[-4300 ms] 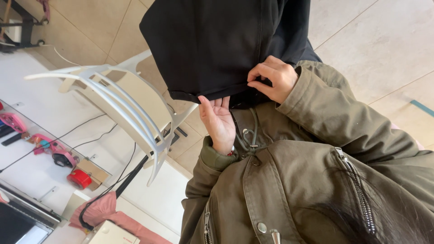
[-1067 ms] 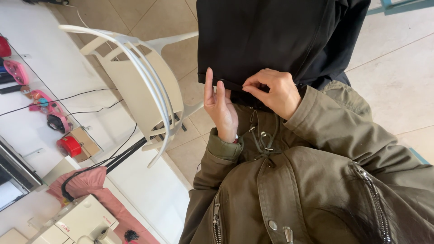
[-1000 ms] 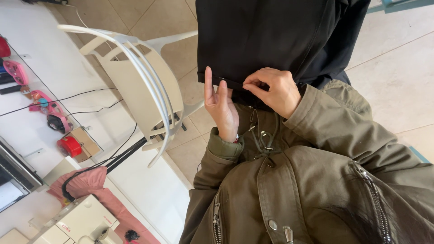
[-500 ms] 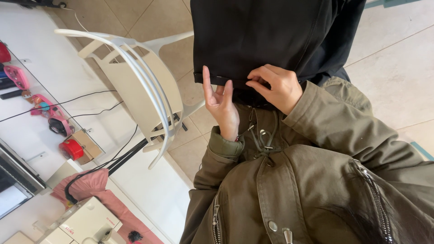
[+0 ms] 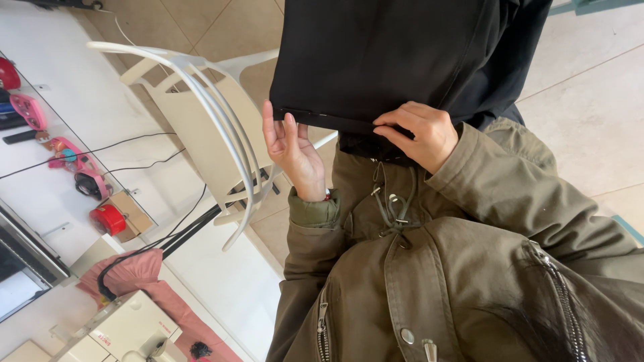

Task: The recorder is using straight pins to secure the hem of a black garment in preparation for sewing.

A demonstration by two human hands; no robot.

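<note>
A black garment (image 5: 396, 60) hangs in front of me, its bottom hem running across the upper middle of the view. My right hand (image 5: 419, 134) pinches that hem between thumb and fingers. My left hand (image 5: 292, 151) rests palm-up against the hem's left end, its fingers straight and spread, with the cloth lying along the fingertips. Both arms wear olive green jacket sleeves (image 5: 483, 194), and the jacket's drawcords (image 5: 392, 201) hang below the hem.
A white plastic chair (image 5: 201, 121) stands just left of my left hand. Further left, a white table (image 5: 67, 121) carries pink and red tools, black cables and a white sewing machine (image 5: 121, 328) beside pink cloth (image 5: 134, 278). Beige floor tiles (image 5: 590, 114) lie to the right.
The view has drifted slightly, so the chair and table sit a little lower and further right. Both hands stay at the black hem in nearly the same pose.
</note>
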